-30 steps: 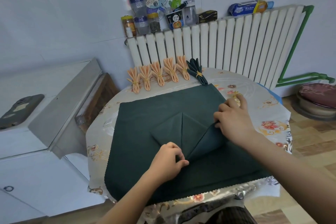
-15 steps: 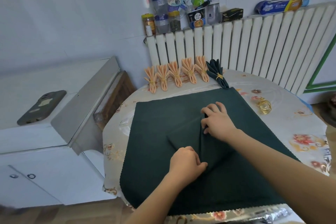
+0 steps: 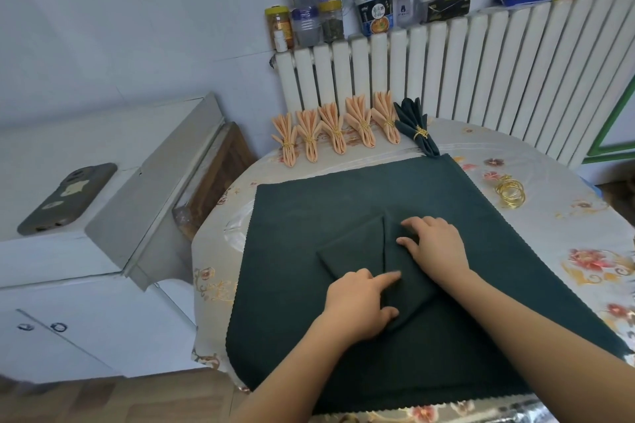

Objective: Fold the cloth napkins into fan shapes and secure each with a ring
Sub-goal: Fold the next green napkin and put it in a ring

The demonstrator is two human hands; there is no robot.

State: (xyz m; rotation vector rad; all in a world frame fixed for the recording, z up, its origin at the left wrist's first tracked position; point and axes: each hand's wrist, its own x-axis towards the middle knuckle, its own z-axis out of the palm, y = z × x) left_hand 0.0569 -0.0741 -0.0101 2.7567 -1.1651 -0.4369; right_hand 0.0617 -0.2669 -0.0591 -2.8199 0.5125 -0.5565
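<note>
A: Where is the napkin?

B: The dark green napkin [image 3: 364, 251] lies near the middle of a larger green cloth [image 3: 309, 336] spread over the worktop [image 3: 567, 240]. It is folded to a kite-like shape, with a crease running up its centre.

A: And the hands?

B: Both lie on it. The left hand [image 3: 357, 306] rests at the near end, forefinger stretched out flat on the fold and thumb against the napkin's near edge; its grip is released, nothing held. The right hand [image 3: 434, 245] presses flat on the right flap, fingers straight and spread toward the crease, likewise released.

A: Any finished ones?

B: Five peach fans [image 3: 335, 132] stand in a row at the far edge, each cinched with a gold ring, and one green fan [image 3: 414, 129] just beside them on the right, touching the cloth's far corner.

A: Spare rings?

B: A small pile of gold rings [image 3: 511, 194] lies on the worktop, right of the cloth, well apart from the hands.

A: Behind that?

B: A white radiator [image 3: 481, 79] with jars and boxes on top. A phone [image 3: 67, 197] lies on the white cabinet at left.
</note>
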